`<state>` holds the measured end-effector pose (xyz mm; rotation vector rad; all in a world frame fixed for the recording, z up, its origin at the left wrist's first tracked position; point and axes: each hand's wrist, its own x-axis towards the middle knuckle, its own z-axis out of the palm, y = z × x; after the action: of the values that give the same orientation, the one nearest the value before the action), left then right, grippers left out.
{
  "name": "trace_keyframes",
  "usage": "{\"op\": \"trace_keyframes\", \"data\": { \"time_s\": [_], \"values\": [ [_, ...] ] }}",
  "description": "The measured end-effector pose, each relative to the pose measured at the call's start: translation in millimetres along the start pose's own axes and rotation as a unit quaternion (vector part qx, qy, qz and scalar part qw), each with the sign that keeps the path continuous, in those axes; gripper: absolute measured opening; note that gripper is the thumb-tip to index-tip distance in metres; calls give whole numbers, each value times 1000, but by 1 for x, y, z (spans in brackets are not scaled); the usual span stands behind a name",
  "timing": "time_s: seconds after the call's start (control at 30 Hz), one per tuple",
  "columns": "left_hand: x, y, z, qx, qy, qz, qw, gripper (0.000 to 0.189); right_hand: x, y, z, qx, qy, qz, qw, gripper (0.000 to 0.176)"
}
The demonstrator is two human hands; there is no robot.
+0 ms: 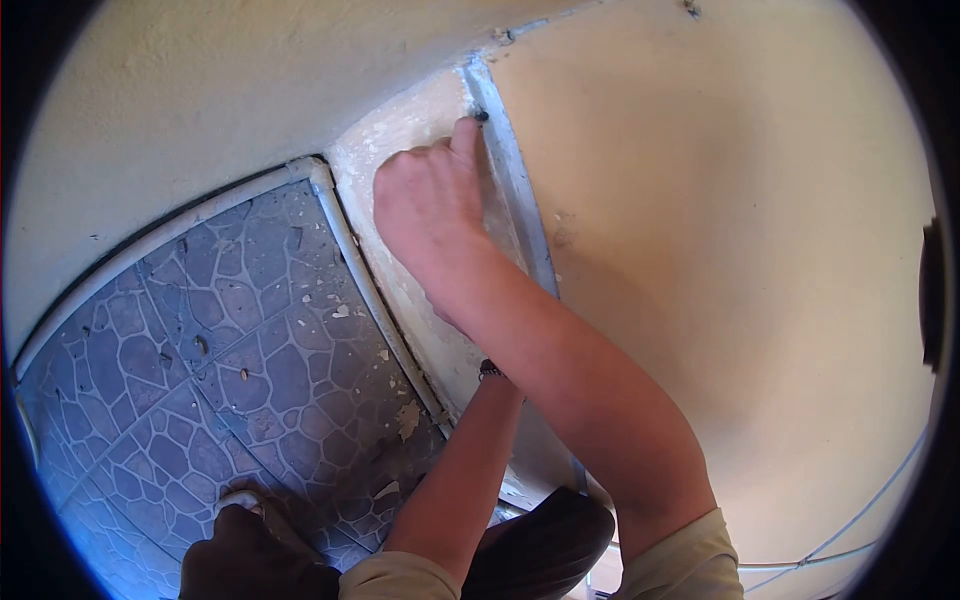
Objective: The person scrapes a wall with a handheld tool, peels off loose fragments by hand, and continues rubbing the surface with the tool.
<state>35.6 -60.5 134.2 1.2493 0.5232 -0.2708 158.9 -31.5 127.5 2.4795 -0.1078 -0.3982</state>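
Note:
My right hand (430, 195) is closed, its back toward me, with one finger stretched up along a grey-white strip (522, 200) in the wall corner. At that fingertip is a small dark thing (482, 116); what it is, I cannot make out. The curled fingers hide anything in the palm. My left forearm (462, 470) passes beneath the right one, a dark bracelet (488, 369) at its wrist. Behind the right forearm my left hand is almost wholly hidden. Scuffed, flaking pale paint (400, 125) covers the low ledge around my right hand.
Stone-patterned floor tiles (240, 330) lie to the left, edged by a pale pipe (365, 270) with an elbow at the corner. Paint flakes (408, 420) litter the tiles. A beige wall (730, 250) rises at right. My knee (545, 545) and a shoe (240, 500) show below.

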Motion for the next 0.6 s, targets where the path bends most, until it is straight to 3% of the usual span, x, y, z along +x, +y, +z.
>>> {"op": "trace_keyframes", "data": {
  "time_s": [0.3, 0.6],
  "values": [
    [-9, -4, 1, 9, -12, -6, 1000, 45, 6, -6, -7, -33, -49, 33, 998, 24],
    [-9, -5, 0, 18, -7, -3, 1000, 44, 8, -5, -15, 52, -24, 66, 996, 24]
  ]
}}
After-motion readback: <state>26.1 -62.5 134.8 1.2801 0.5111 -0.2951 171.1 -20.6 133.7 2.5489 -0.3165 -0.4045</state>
